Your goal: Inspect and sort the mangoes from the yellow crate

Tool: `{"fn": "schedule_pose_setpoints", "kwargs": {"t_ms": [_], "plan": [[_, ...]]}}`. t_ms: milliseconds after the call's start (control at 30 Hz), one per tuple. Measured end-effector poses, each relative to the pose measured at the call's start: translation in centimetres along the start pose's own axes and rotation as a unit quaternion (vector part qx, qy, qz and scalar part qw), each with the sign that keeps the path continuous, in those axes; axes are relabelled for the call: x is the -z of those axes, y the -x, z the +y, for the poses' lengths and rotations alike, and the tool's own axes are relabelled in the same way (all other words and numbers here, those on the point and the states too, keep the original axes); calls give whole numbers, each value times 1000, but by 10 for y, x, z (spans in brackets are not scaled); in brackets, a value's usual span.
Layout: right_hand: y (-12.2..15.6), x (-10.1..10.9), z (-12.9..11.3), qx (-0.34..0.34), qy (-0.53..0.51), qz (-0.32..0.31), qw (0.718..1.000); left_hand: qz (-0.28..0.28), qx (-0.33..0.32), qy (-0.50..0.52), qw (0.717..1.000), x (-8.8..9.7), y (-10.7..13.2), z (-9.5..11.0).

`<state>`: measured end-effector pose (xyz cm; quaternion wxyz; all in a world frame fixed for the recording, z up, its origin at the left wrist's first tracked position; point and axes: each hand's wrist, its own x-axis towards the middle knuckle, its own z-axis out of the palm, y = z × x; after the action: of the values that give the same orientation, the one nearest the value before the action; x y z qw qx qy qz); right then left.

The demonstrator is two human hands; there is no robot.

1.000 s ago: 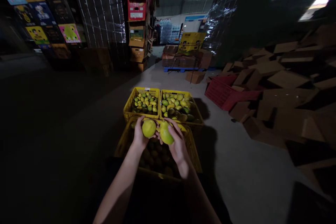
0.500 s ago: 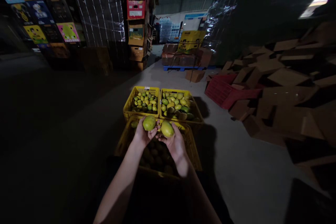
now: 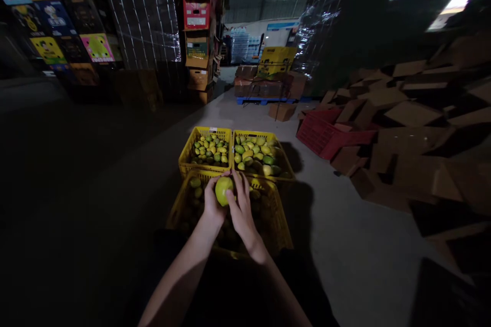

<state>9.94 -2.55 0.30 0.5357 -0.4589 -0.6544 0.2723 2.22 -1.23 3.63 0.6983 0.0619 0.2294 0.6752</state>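
My left hand (image 3: 212, 206) grips a yellow-green mango (image 3: 223, 188) above the near yellow crate (image 3: 279, 222), which holds several dim mangoes. My right hand (image 3: 241, 208) is beside it with its back towards me. Its fingers are stretched upward and rest against the right side of that same mango. No second mango shows in the right hand. Beyond the near crate stand two more yellow crates of mangoes, the far left crate (image 3: 186, 157) and the far right crate (image 3: 286, 166).
A red crate (image 3: 320, 138) lies tipped at the right, next to a heap of flattened cardboard boxes (image 3: 414, 117). A tall stack of cartons (image 3: 198, 25) and wrapped pallets (image 3: 148, 20) stand behind. A blue pallet with boxes (image 3: 268, 87) sits further back. The concrete floor is dark at left.
Each hand held a mango before. Now only the left hand's mango shows, the right hand has turned palm-down against it, and both hands have dropped slightly toward the near crate.
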Motion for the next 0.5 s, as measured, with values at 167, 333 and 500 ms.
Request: {"fn": "schedule_pose_setpoints", "kwargs": {"t_ms": [167, 333, 500], "plan": [[2, -7, -4, 83, 34, -2, 996, -46, -25, -8, 999, 3, -2, 3], [4, -8, -13, 167, 46, 8, 985, 20, -15, 2, 1000, 9, -7, 9], [11, -10, -14, 226, 22, 28, 973, -9, 32, -15, 999, 14, -12, 12]]}}
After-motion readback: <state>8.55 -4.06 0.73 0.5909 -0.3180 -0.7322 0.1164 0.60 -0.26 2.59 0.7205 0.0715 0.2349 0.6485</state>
